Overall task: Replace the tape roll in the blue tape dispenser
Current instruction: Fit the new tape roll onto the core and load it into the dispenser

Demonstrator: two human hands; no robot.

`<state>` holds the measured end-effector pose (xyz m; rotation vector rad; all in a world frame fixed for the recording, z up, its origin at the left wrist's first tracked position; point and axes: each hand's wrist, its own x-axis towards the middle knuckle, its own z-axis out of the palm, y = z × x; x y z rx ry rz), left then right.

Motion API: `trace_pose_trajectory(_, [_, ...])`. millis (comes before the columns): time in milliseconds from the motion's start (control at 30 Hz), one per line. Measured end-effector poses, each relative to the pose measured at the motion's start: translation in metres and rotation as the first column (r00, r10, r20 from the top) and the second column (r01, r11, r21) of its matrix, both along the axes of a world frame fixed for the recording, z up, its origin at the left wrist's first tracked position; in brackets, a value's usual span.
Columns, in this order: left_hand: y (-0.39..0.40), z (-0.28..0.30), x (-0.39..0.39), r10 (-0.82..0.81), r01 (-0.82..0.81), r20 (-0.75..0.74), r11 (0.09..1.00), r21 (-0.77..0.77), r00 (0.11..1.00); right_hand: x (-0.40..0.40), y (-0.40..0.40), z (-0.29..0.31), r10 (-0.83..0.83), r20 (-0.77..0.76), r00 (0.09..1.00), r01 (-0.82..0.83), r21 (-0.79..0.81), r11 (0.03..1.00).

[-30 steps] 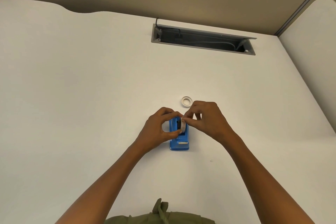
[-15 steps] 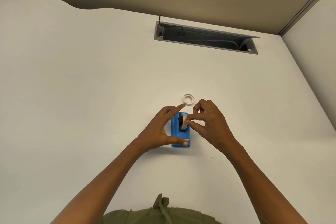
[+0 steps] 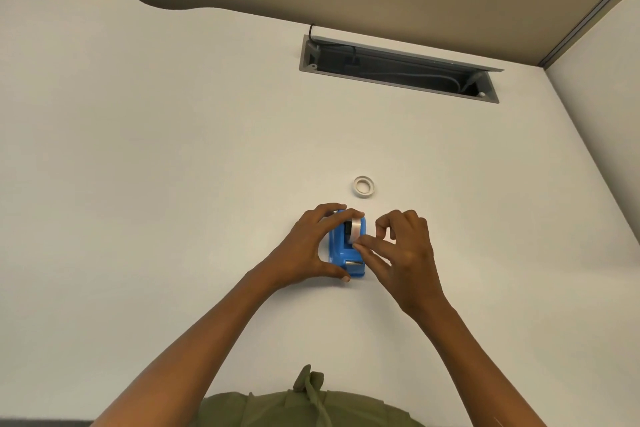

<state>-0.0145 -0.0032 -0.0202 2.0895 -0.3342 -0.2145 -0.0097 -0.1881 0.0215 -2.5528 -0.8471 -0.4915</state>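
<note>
— What has changed?

— Your left hand (image 3: 308,250) has spread and now clamps the blue tape dispenser (image 3: 346,250) on the desk (image 3: 173,149), thumb near, fingers far. The new tape roll (image 3: 355,230) sits inside.

— And your right hand (image 3: 398,246)?

— Pinched at the roll's free end. Likely threading remains. The spent core (image 3: 364,187) lies just beyond.

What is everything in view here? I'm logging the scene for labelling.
Blue plastic tape dispenser: one, blue, near centre of desk, roll seated in it.
Whitish tape roll: one, in the dispenser.
Loose white ring-shaped tape roll: one, flat on desk beyond the dispenser.
Grey cable tray opening: one, far side of desk.
White desk: one.
Left hand: steadying the dispenser.
Right hand: fingertips pinched at the roll's front.
</note>
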Motion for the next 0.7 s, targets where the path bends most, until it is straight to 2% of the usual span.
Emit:
trace_pose_trajectory(333, [-0.001,-0.005,0.001,0.001,-0.001,0.018,1.0,0.014,1.0,-0.013,0.0,0.0,-0.041,0.193,0.98,0.045,-0.017,0.999])
trace_pose_trajectory(700, [0.0,-0.011,0.0,0.017,-0.019,0.046,0.999,0.029,0.999,-0.023,-0.002,0.0,-0.053,0.214,0.975,0.066,-0.055,0.996])
